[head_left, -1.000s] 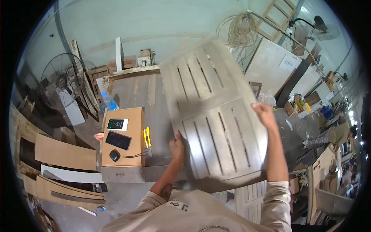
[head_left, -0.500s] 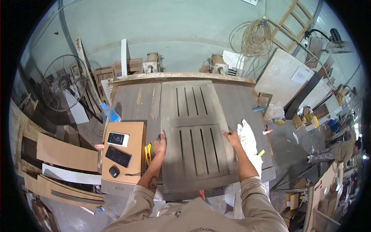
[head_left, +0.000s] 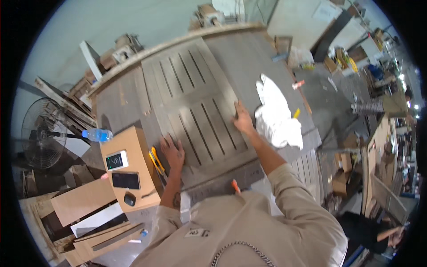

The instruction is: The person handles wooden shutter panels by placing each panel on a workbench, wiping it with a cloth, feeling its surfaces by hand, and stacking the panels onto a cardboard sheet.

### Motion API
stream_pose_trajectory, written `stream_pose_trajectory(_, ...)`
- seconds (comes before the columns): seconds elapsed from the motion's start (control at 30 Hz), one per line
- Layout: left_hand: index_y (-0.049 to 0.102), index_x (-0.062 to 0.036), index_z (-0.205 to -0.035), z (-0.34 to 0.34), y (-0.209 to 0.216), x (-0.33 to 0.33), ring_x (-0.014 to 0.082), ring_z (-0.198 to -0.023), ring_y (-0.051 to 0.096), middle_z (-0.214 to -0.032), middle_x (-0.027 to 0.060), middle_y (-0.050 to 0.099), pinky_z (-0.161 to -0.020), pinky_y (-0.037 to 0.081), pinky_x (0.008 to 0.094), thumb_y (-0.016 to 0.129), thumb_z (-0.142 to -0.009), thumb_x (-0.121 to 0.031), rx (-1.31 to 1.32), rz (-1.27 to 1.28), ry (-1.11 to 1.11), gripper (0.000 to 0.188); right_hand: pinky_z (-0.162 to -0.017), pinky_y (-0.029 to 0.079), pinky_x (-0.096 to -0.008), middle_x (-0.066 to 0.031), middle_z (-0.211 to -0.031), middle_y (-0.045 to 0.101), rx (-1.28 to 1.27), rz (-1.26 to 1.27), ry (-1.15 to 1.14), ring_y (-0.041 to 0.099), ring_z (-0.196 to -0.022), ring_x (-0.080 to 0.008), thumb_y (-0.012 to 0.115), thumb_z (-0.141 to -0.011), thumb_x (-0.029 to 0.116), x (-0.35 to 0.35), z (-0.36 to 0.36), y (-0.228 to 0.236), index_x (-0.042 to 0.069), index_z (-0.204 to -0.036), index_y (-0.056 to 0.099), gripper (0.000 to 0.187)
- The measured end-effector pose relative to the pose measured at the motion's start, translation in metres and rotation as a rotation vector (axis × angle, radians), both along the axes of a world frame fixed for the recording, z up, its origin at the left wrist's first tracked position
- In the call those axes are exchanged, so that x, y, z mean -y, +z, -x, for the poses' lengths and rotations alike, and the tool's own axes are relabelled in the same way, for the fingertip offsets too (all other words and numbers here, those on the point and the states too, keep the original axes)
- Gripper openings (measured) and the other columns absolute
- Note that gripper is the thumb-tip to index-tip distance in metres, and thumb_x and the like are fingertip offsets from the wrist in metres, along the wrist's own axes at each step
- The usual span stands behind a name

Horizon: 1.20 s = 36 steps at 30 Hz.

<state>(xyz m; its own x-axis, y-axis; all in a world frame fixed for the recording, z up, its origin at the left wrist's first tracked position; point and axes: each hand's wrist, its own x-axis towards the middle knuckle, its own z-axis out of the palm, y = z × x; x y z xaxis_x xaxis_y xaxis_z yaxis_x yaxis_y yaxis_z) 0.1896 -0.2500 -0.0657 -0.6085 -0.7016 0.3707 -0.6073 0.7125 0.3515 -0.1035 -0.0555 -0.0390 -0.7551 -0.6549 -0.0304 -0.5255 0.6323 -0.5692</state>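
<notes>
steady the slatted panel (head_left: 187,99) evenly on the surface (head_left: 238,51) — left hand (head_left: 173,151) spread wide at one edge, right hand (head_left: 243,119) loosely open at the other.

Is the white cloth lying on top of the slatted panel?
No, the white cloth lies on the bench, to the right of the slatted panel.

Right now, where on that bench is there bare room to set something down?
The widest bare patch is back right, between the slatted panel, white cloth and back rail. A smaller one lies back left, between rail and bottle. The front left is crowded: two phones on the cardboard box, a yellow cutter between it and the left hand.
</notes>
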Motion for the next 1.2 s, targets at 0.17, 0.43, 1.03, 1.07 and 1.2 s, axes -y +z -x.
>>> stream_pose_trajectory(0.17, 0.034, 0.0013, -0.139, -0.021, -0.003, -0.008, 0.0497, -0.13, 0.03, -0.139, 0.0348, 0.031, -0.108, 0.027, 0.0519, 0.051, -0.094, -0.027, -0.035, -0.09, -0.031, 0.056, -0.112, 0.028, -0.0377, -0.018, -0.151, 0.027, 0.109, 0.047, -0.014, 0.03, -0.137, -0.033, 0.064, -0.083, 0.017, -0.01, -0.018, -0.001, 0.006, -0.145, 0.03, 0.072)
stream_pose_trajectory(0.43, 0.036, 0.0036, -0.137, -0.037, 0.001, -0.019, 0.0483, -0.131, 0.028, -0.142, 0.0345, 0.026, -0.11, 0.025, 0.0496, 0.051, -0.093, -0.02, -0.001, -0.125, 0.017, 0.052, -0.113, 0.027, -0.0365, -0.0205, -0.148, 0.032, 0.167, 0.025, -0.039, 0.031, -0.137, -0.0335, 0.067, -0.079, 0.014, -0.022, -0.039, 0.013, 0.006, -0.146, 0.027, 0.078)
stream_pose_trajectory(1.03, 0.026, 0.0038, -0.142, 0.054, 0.031, 0.072, 0.0495, -0.135, 0.018, -0.146, 0.034, 0.018, -0.107, 0.016, 0.0627, 0.051, -0.091, -0.035, 0.007, -0.216, 0.092, 0.07, -0.102, 0.036, -0.0453, -0.0205, -0.139, 0.04, -0.157, -0.055, 0.037, 0.044, -0.123, -0.0372, 0.063, -0.083, 0.033, 0.036, 0.032, 0.016, 0.003, -0.141, 0.035, 0.071)
stream_pose_trajectory(1.07, 0.025, 0.0048, -0.142, 0.072, 0.033, 0.098, 0.0499, -0.135, 0.017, -0.146, 0.0347, 0.017, -0.106, 0.015, 0.0641, 0.05, -0.091, -0.04, -0.039, -0.152, 0.105, 0.073, -0.102, 0.036, -0.0453, -0.0205, -0.139, 0.04, -0.158, -0.049, 0.037, 0.044, -0.123, -0.0372, 0.063, -0.083, 0.033, 0.048, 0.042, 0.007, 0.003, -0.141, 0.035, 0.071)
stream_pose_trajectory(1.2, 0.026, 0.0072, -0.141, 0.121, 0.025, 0.172, 0.0526, -0.135, 0.015, -0.143, 0.039, 0.017, -0.106, 0.012, 0.0637, 0.046, -0.091, -0.047, 0.114, -0.185, 0.311, 0.076, -0.105, 0.033, -0.0486, -0.026, -0.14, 0.037, -0.309, 0.007, 0.135, 0.039, -0.128, -0.0414, 0.063, -0.084, 0.034, 0.092, 0.043, -0.015, 0.003, -0.141, 0.035, 0.071)
